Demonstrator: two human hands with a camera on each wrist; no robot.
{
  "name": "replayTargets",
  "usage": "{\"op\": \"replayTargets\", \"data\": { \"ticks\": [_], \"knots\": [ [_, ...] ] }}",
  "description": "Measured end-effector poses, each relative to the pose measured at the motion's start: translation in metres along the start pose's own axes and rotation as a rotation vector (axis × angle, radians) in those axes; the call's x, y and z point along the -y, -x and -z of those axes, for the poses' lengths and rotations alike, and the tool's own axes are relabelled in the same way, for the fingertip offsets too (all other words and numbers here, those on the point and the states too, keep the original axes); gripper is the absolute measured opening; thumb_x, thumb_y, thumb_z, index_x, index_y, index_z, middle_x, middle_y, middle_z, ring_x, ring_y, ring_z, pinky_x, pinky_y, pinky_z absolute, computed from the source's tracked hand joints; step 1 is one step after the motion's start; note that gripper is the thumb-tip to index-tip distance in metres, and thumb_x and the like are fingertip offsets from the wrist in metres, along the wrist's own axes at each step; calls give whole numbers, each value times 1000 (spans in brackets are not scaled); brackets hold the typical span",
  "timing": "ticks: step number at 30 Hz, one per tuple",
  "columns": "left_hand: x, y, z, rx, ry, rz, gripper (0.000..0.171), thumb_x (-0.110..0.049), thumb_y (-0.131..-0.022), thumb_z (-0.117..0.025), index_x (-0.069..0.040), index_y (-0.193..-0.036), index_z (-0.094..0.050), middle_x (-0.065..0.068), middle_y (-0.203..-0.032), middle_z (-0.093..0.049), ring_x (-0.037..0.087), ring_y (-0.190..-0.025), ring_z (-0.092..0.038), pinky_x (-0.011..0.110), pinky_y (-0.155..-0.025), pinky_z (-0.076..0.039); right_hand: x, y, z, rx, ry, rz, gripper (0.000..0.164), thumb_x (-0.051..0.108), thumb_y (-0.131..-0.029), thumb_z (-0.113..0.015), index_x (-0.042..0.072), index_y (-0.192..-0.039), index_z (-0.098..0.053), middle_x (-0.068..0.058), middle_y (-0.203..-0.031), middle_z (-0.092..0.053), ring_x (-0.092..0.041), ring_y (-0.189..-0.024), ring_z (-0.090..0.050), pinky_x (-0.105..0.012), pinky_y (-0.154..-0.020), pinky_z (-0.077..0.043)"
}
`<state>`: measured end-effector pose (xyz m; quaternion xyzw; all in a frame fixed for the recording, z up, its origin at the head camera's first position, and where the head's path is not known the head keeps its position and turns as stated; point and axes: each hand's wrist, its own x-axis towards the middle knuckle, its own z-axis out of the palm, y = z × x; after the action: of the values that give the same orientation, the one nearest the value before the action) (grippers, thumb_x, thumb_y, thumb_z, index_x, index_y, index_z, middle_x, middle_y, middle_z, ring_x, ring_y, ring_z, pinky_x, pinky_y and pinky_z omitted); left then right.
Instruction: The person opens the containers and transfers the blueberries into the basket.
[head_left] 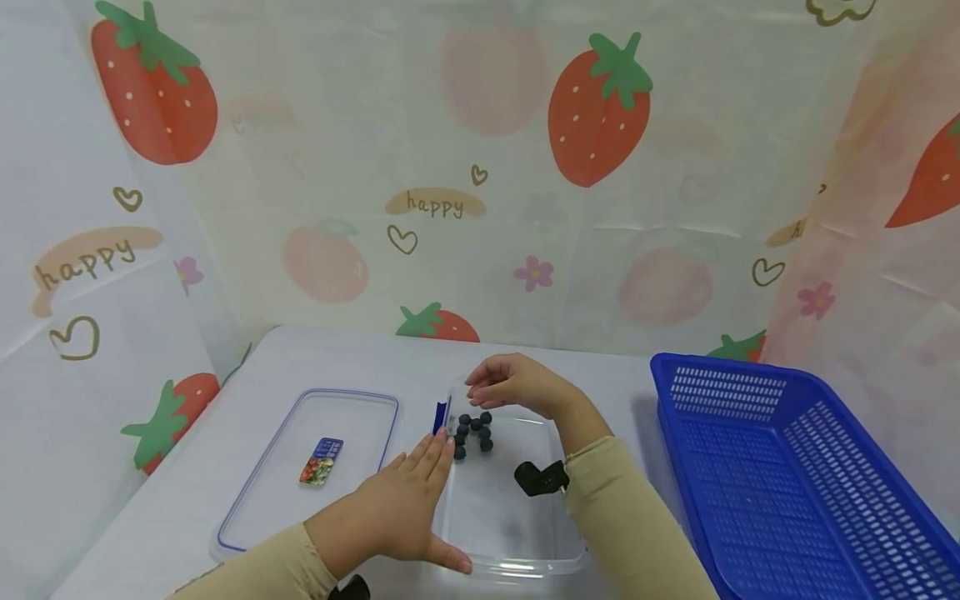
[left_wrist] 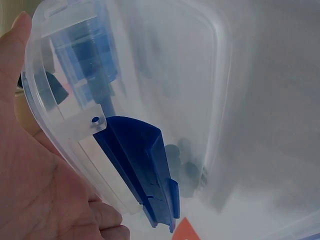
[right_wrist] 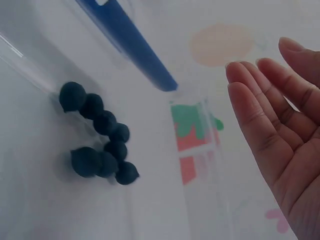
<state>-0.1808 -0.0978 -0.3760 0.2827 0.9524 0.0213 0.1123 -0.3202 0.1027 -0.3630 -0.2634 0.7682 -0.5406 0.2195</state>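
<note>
A clear plastic container [head_left: 517,537] stands in the middle of the table. At its far left lies a cluster of several dark round balls [head_left: 476,426], larger in the right wrist view, some with small pointed tips. My left hand [head_left: 397,504] rests along the container's left rim, fingers straight and thumb spread toward the near corner. A blue latch [left_wrist: 137,165] hangs from the container's wall beside this hand in the left wrist view. Over the far edge hovers my right hand [head_left: 525,387], fingers loosely bent, and its palm [right_wrist: 305,165] shows nothing held.
To the left, a clear lid [head_left: 352,391] with a blue seal lies flat, bearing a small colourful label [head_left: 321,461]. A large blue plastic basket [head_left: 772,458] stands at the right. Behind the table hangs a strawberry-printed cloth [head_left: 525,208].
</note>
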Motion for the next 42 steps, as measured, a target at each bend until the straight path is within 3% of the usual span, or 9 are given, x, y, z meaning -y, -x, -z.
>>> {"op": "replayTargets", "data": {
  "ticks": [6, 11, 19, 24, 42],
  "knots": [
    [0, -1, 0, 5, 7, -8, 129, -92, -56, -34, -2, -146, -12, 17, -152, -3, 31, -139, -3, 53, -104, -24, -7, -7, -12, -14, 6, -74, 25, 5, -85, -64, -4, -107, -60, -15, -96, -64, -31, -94, -62, -32, -81, -51],
    [0, -1, 0, 14, 6, -1, 128, -90, -57, -37, -2, -146, -12, 17, -152, -3, 31, -139, -3, 54, -104, -23, -15, -11, -17, -1, 72, -131, 22, 4, -85, -62, -4, -105, -61, -14, -92, -65, -24, -85, -63, -31, -78, -51],
    [-1, -1, 0, 8, 3, 7, 128, -90, -58, -39, -1, -146, -12, 19, -152, -4, 31, -139, -3, 53, -104, -23, -26, -16, -25, 87, 263, -248, 16, 5, -82, -66, 4, -98, -65, -5, -82, -63, -17, -75, -59, -30, -73, -51],
    [-1, -1, -1, -3, 1, 7, 128, -89, -58, -39, 0, -145, -13, 19, -151, -4, 31, -139, -3, 53, -104, -24, -29, -16, -31, 139, 315, -290, 17, 1, -81, -65, 6, -97, -66, -5, -81, -61, -17, -74, -56, -30, -73, -50],
    [-1, 0, -3, -27, -7, -2, 127, -89, -59, -40, 1, -145, -13, 20, -151, -5, 33, -139, -4, 53, -104, -25, -37, -18, -41, 190, 451, -334, 22, 2, -80, -67, 12, -99, -67, 0, -86, -63, -14, -79, -58, -30, -77, -50]
  ]
}}
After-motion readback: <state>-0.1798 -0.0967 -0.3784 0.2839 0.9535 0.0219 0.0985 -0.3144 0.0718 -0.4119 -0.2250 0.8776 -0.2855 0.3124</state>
